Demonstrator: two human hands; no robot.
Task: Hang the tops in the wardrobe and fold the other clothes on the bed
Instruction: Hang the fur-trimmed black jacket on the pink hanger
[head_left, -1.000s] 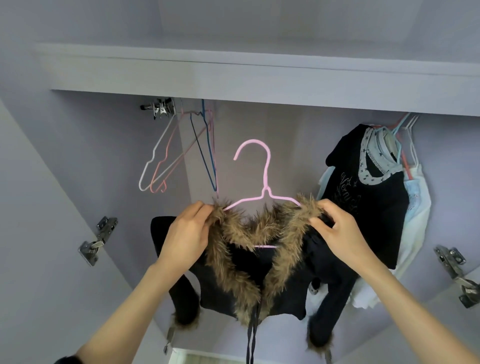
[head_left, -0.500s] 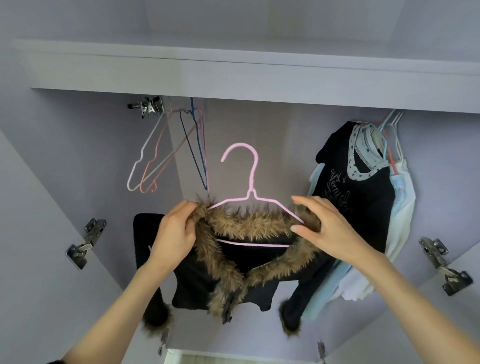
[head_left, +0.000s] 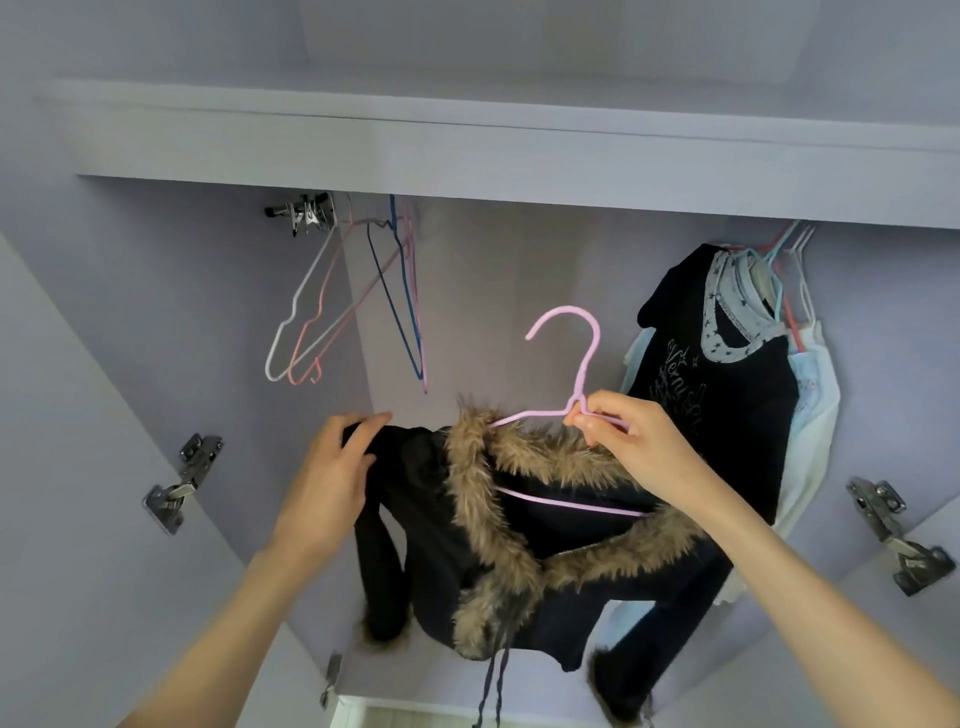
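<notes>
**Jacket on its hanger, ready to go up on the rail**

I'm looking up into the open wardrobe (head_left: 156, 322). My right hand (head_left: 634, 447) pinches the pink hanger (head_left: 584, 364) at its neck, just below the hook, thumb and fingers curled round the wire. The black jacket (head_left: 447, 545) with the brown fur collar (head_left: 483, 493) is draped over that hanger, in front of me and below the rail, its sleeves hanging down. My left hand (head_left: 332, 467) rests on the jacket's left shoulder with the fingers mostly straight, touching the cloth; I can't tell whether it is really gripping.

I judge the step in hand to be settling this top on the hanger: the left shoulder looks bunched and may not sit squarely on the wire yet.

Next I'd need to lift the hook up to the rail, which is hidden behind the upper shelf edge (head_left: 519, 161), and aim for the gap between the bare hangers (head_left: 343, 306) on the left and the clothes already hung (head_left: 727, 389) on the right. The jacket looks heavy for a thin wire, so it could slide off if tilted.
</notes>
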